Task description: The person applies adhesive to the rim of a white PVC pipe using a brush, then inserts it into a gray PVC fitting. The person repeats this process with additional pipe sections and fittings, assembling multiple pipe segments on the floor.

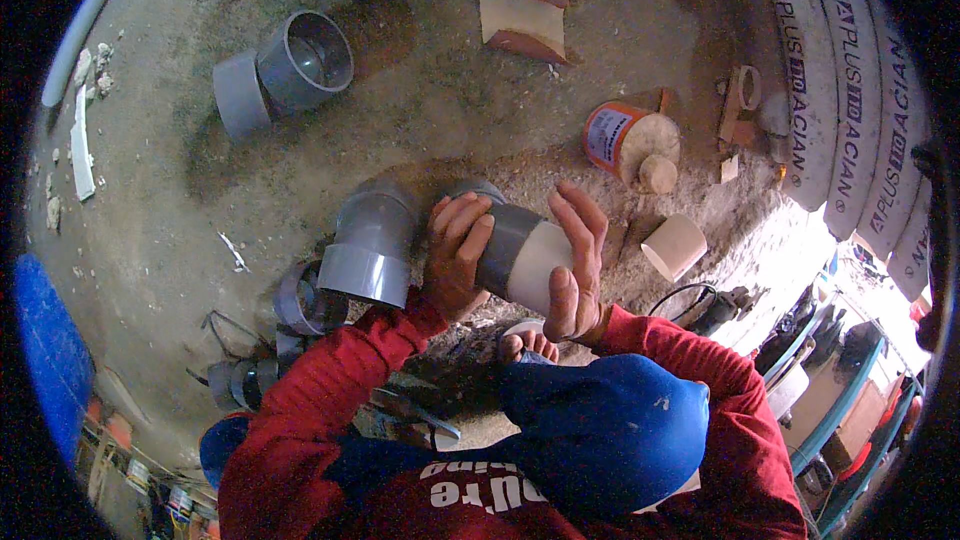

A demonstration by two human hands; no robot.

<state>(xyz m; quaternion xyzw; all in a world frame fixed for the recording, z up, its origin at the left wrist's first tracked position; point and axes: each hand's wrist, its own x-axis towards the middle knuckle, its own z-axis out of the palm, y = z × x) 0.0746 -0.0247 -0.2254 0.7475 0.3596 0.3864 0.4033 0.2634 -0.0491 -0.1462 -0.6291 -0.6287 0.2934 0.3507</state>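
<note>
In front of my knees I hold a dark grey plastic pipe fitting with a cream-white length of pipe seated in its lower right end. My left hand wraps round the grey fitting from the left, fingers bent over its top. Against the outer end of the white pipe presses my right hand, cupping it between thumb and stretched fingers; the palm side is partly hidden. Just left of my left hand rests a grey pipe elbow, close to the fitting.
Another grey elbow lies at the far left. To the right stand an orange-and-white can and a short cream pipe piece. Sandpaper lies ahead. Stacked bags line the right, and more grey fittings sit by my left forearm.
</note>
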